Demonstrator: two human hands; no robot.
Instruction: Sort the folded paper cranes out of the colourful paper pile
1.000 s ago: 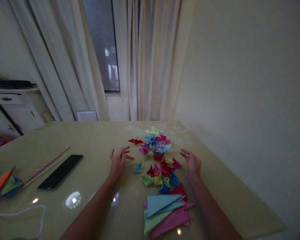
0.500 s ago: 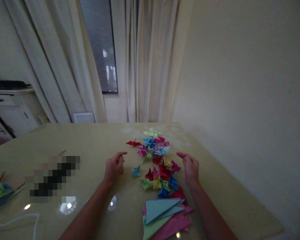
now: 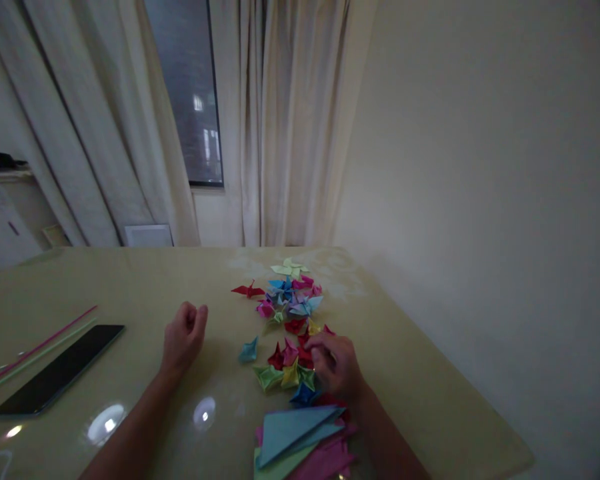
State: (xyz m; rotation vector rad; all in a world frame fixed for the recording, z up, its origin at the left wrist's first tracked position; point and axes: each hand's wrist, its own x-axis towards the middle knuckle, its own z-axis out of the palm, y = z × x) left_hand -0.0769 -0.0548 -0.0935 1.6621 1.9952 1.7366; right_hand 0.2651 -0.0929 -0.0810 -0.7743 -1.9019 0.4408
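Observation:
My left hand (image 3: pixel 184 339) is closed in a loose fist above the table, with no object showing in it. My right hand (image 3: pixel 337 365) hangs over the right side of a cluster of small folded paper pieces (image 3: pixel 290 353), its fingers curled together. A red folded piece (image 3: pixel 305 357) lies by its fingertips; whether anything is pinched there is hidden. A single teal folded piece (image 3: pixel 249 349) sits apart to the left. Farther back are several paper cranes (image 3: pixel 287 291), a red crane (image 3: pixel 247 289) at their left and pale green ones (image 3: pixel 289 268) behind.
Near the front lies a stack of folded paper sheets (image 3: pixel 297 433), blue, green and pink. To the left are a black phone (image 3: pixel 60 370), a pink stick (image 3: pixel 40 347) and a green stick (image 3: pixel 47 353). The table (image 3: pixel 420 393) runs along a wall at right.
My view has turned left. My right hand has come down and inward onto the small folded pieces, covering a blue one. My left hand's pointing finger has curled into a fist, drawn back leftward.

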